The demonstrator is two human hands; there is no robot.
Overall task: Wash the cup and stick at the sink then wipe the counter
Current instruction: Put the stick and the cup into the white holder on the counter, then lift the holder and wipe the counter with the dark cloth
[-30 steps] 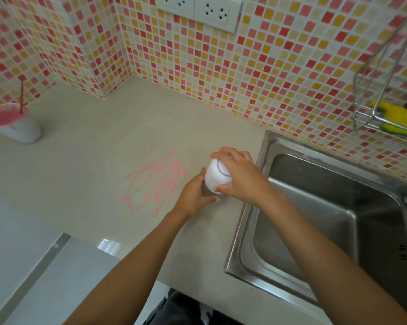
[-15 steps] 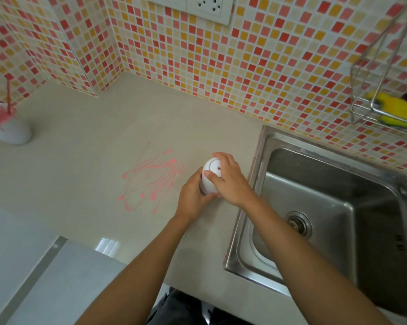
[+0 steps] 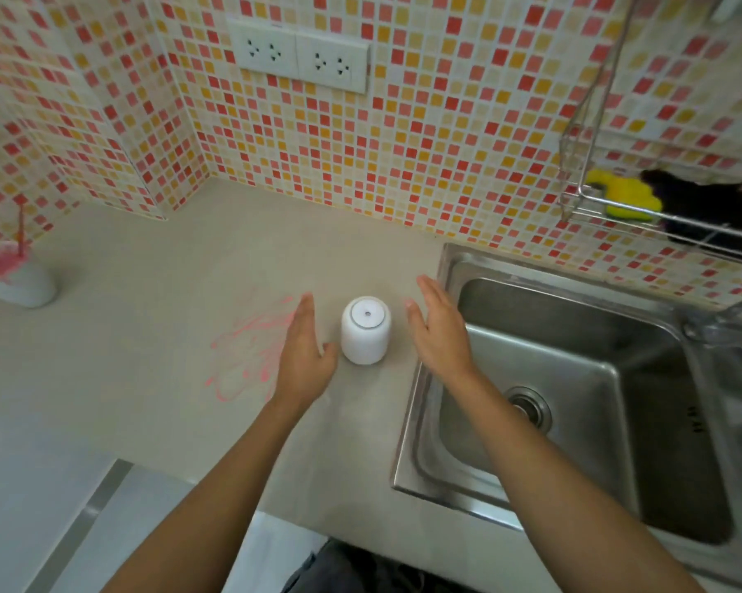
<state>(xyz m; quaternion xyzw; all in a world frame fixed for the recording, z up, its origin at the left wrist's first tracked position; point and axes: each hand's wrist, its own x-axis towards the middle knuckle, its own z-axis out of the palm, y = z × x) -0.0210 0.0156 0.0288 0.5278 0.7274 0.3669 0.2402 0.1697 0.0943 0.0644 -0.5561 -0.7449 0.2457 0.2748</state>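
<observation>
A white cup point(image 3: 365, 331) stands upside down on the beige counter point(image 3: 155, 336), just left of the steel sink point(image 3: 544, 404). My left hand point(image 3: 303, 353) is open beside the cup's left side, its thumb close to the cup. To the cup's right, my right hand point(image 3: 440, 331) is also open and holds nothing. Pink smears point(image 3: 249, 353) mark the counter left of my left hand. At the far left a second white cup point(image 3: 18, 280) holds pink liquid with a pink stick point(image 3: 20, 229) standing in it.
A wire rack point(image 3: 643, 216) on the tiled wall above the sink carries a yellow sponge point(image 3: 626, 199) and a dark cloth point(image 3: 703, 203). A faucet point(image 3: 720, 323) reaches in at the right edge. Wall sockets point(image 3: 303, 57) sit above the counter. The counter's front edge runs along the lower left.
Both hands held the white cup earlier. They have set it upside down on the counter and let go, spreading open to either side of it.
</observation>
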